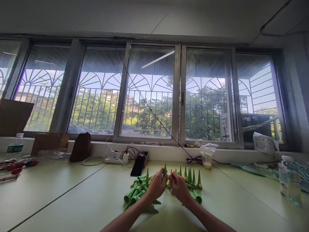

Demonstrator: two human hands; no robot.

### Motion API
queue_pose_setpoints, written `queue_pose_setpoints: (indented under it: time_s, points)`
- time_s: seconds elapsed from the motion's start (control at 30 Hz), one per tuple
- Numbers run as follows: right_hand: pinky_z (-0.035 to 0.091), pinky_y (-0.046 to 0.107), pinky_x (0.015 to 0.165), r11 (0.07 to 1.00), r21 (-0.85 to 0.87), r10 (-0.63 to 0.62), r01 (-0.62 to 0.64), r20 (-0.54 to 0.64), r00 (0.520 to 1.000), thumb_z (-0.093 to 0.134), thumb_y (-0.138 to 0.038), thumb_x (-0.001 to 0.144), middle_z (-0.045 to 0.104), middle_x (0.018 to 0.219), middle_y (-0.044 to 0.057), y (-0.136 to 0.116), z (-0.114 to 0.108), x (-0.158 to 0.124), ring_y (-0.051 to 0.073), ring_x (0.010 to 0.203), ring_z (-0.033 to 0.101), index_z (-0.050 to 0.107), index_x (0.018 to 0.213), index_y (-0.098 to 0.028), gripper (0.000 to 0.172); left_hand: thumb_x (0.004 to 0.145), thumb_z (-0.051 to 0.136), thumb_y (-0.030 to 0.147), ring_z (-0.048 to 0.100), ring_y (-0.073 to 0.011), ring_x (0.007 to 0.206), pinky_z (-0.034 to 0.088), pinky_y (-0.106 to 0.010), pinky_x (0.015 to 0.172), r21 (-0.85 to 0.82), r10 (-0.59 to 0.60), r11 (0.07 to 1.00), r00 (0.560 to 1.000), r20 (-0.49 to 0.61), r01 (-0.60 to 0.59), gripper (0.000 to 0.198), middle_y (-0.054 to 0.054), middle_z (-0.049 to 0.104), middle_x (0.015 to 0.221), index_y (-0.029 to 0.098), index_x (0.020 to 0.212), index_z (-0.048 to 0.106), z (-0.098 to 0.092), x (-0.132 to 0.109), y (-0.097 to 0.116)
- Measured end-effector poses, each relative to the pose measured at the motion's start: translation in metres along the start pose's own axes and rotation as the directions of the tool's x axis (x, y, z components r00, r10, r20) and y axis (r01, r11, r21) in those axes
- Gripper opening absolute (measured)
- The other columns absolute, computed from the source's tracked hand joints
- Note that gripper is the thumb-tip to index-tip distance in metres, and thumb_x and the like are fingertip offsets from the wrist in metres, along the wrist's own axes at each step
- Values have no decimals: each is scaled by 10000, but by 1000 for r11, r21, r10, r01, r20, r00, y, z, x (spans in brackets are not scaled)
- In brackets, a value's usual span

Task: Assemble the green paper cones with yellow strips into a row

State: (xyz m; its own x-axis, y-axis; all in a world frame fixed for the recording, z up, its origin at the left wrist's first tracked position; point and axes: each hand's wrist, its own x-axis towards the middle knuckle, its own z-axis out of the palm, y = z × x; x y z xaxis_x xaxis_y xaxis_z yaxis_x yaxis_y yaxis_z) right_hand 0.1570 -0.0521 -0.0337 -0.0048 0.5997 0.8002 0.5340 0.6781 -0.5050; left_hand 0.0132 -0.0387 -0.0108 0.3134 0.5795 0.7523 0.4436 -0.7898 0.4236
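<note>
My left hand (157, 184) is closed around a green plastic spike (165, 169), which points upward from the fingers. Close beside it, my right hand (178, 186) pinches at a small yellow piece (168, 182) between the two hands; the fingers hide most of it. To the left lies a heap of green spikes (136, 193), several with round hollow ends toward me. Beyond my right hand, several green spikes (190, 175) stand point up with yellow pieces at their bases. Another green spike (197, 196) lies by my right wrist.
Behind the spikes are a black phone (138, 165) and a white power strip (113, 160) with cables. A plastic cup in a bag (207, 158) stands near the sill. Bottles stand at the far left (15, 146) and right (288, 180). A brown pouch (80, 146) leans by a cardboard box (49, 143).
</note>
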Motion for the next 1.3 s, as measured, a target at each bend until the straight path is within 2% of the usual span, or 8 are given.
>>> queue_pose_setpoints:
  time_s: [0.2,0.43,0.7,0.93,1.2,1.3]
  points:
    - [305,228,519,1000,-3,2,-2,6,1000,410,-355,931,548,586,-9,-1,0,0,121,519,416,518,688,-185,316,902,411,250,577,-155,705,384,-253,657,24,1,1000,1000,16,-1,99,-6,625,775,207,861,491,-3,1,8]
    - [303,221,510,1000,10,-1,1,-1,1000,417,-340,921,557,591,-6,-1,0,0,118,515,422,518,686,-183,300,837,445,198,559,-135,651,375,-235,626,-53,2,999,999,32,-1,35,11,612,731,206,835,478,-4,0,10]
    - [295,218,513,1000,-2,23,-23,7,1000,405,-343,925,540,580,-16,1,-2,1,121,520,440,471,672,-194,301,839,463,225,549,-130,632,367,-231,605,-65,10,998,998,64,-6,18,18,598,722,207,842,460,-2,0,5]
    - [282,226,507,999,-16,41,-41,7,999,394,-362,925,521,567,-18,-2,-6,2,120,508,413,461,675,-197,307,872,470,282,547,-130,610,373,-226,572,-84,-5,996,995,100,13,88,24,571,681,210,824,450,-1,-1,3]
    - [264,233,505,999,-49,17,-19,-39,999,399,-368,925,517,545,-15,0,-6,4,114,500,397,484,643,-186,346,854,500,283,525,-136,647,386,-228,593,-16,21,1000,999,35,-20,82,1,595,726,202,865,513,3,-3,-6]
    - [250,232,502,997,-71,18,-21,-46,999,391,-387,922,485,530,-23,2,-6,4,110,499,368,474,626,-184,368,867,485,279,526,-135,640,391,-229,601,-20,34,999,998,59,-33,80,4,590,724,203,887,502,4,-3,-8]
